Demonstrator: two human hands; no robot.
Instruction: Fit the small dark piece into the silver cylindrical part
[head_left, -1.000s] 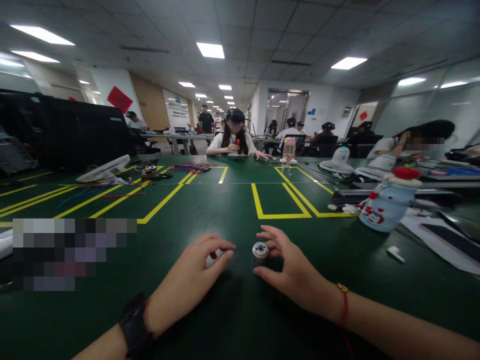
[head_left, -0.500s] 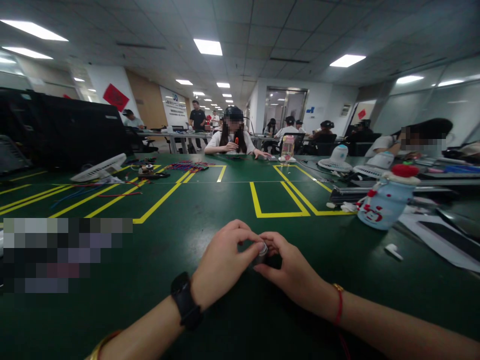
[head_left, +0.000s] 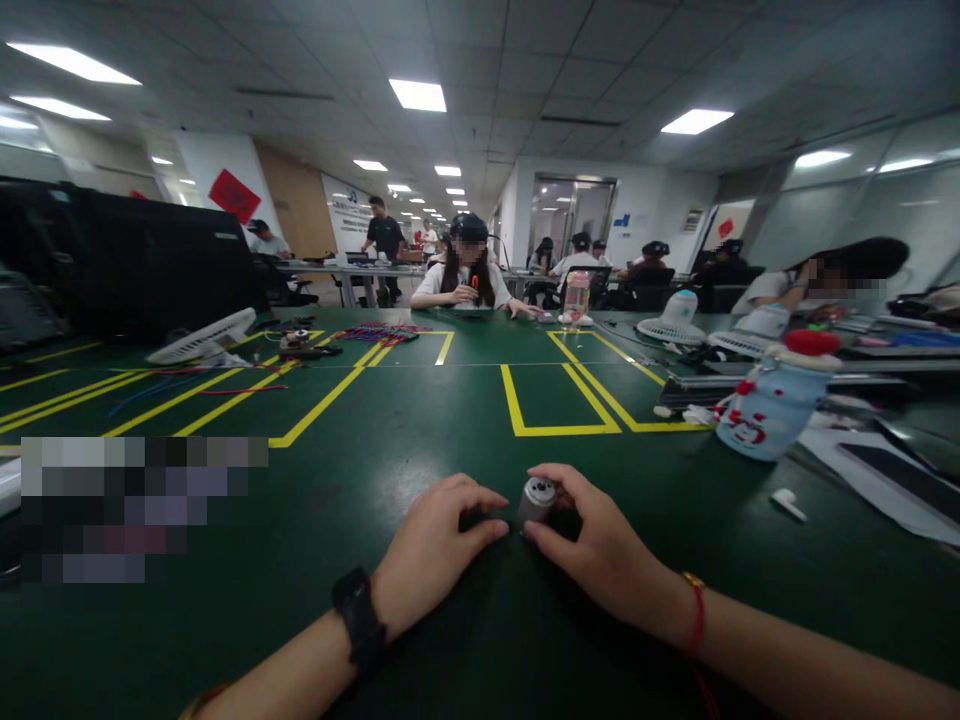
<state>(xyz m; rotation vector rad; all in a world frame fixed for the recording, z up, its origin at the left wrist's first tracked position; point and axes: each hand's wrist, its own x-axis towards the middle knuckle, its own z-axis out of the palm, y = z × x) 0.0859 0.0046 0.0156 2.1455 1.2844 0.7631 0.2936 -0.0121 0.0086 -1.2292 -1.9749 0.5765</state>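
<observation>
A small silver metal cylinder (head_left: 534,506), with dark holes in its top face like a small electric motor, stands upright on the green table (head_left: 375,440). My right hand (head_left: 604,535) holds it from the right, thumb on the near side and fingers at the back near its top. Just left of the cylinder is my left hand (head_left: 442,535), empty, with thumb and fingers apart and a small gap to the metal. The cylinder's right side is partly hidden by my right hand.
At right stand a light blue bottle (head_left: 772,410) with a red top and a white earbud (head_left: 789,504). White fans (head_left: 670,318), loose wires (head_left: 379,333) and a black case (head_left: 142,265) lie farther off. A person (head_left: 465,275) sits opposite. Yellow tape (head_left: 566,431) marks the tabletop.
My left hand has let go of the cylinder's top and drawn back to the left. The top face now shows. My right hand has shifted slightly right, with the cylinder.
</observation>
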